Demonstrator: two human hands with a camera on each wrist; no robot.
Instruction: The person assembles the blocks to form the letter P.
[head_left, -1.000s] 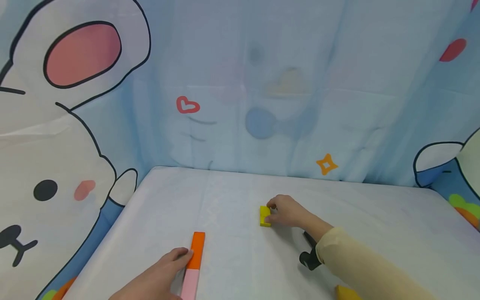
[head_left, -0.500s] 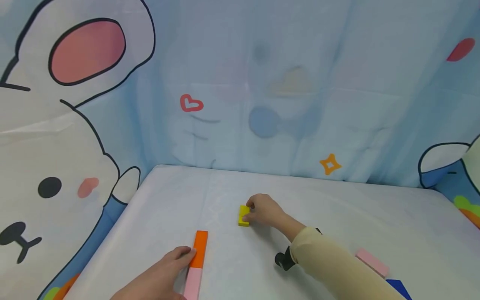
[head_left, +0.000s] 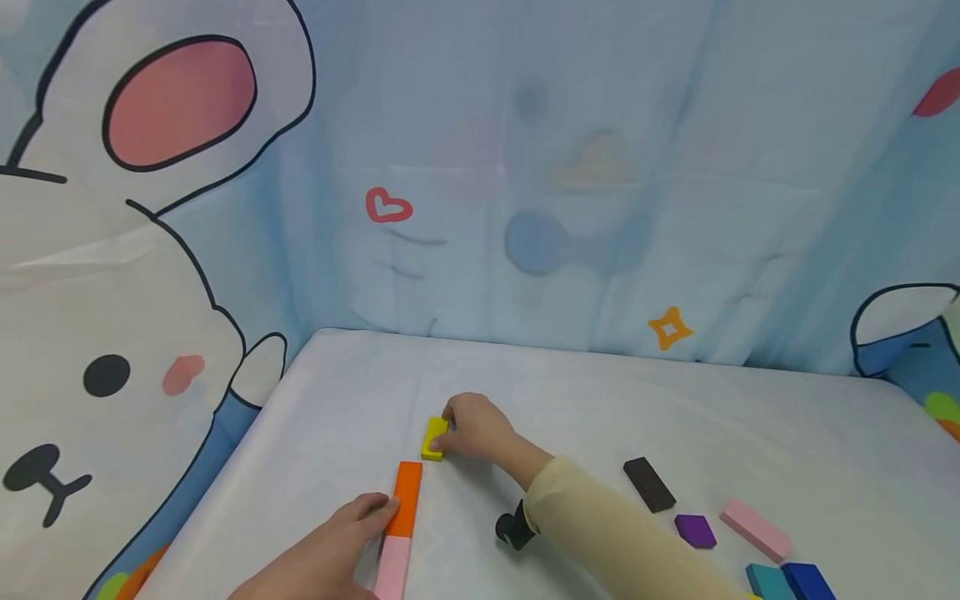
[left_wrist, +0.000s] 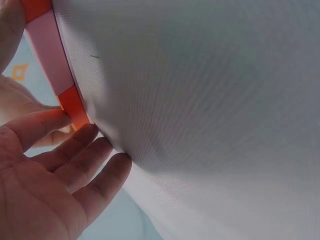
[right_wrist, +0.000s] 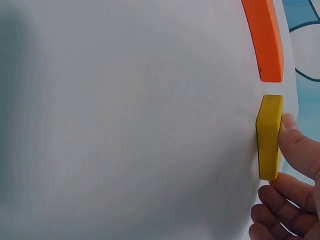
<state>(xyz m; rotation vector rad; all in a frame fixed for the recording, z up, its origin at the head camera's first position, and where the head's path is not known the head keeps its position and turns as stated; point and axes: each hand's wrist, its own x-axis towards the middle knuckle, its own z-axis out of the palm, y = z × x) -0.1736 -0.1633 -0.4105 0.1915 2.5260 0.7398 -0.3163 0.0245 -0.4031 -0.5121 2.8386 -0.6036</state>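
My right hand [head_left: 480,429] pinches a small yellow block [head_left: 432,438] between thumb and fingers, low over the white table. In the right wrist view this yellow block [right_wrist: 270,137] has slanted corners and lines up with the end of an orange block [right_wrist: 266,42], a small gap apart. My left hand [head_left: 322,546] lies along the left side of a row of blocks, fingertips against the orange block [head_left: 408,492] at its far end. A pink block [head_left: 393,567] follows toward me. The left wrist view shows a second orange block [left_wrist: 37,6] beyond the pink one.
Loose blocks lie on the right of the table: a dark brown one [head_left: 649,484], a purple one [head_left: 695,531], a pink one [head_left: 756,529], a teal one [head_left: 770,581] and a blue one [head_left: 807,581]. A printed cloth [head_left: 480,167] hangs behind the table.
My right hand has moved left with the yellow block, from the table's middle to just beyond the orange block. The loose blocks at right have come into view. My left hand stays put.
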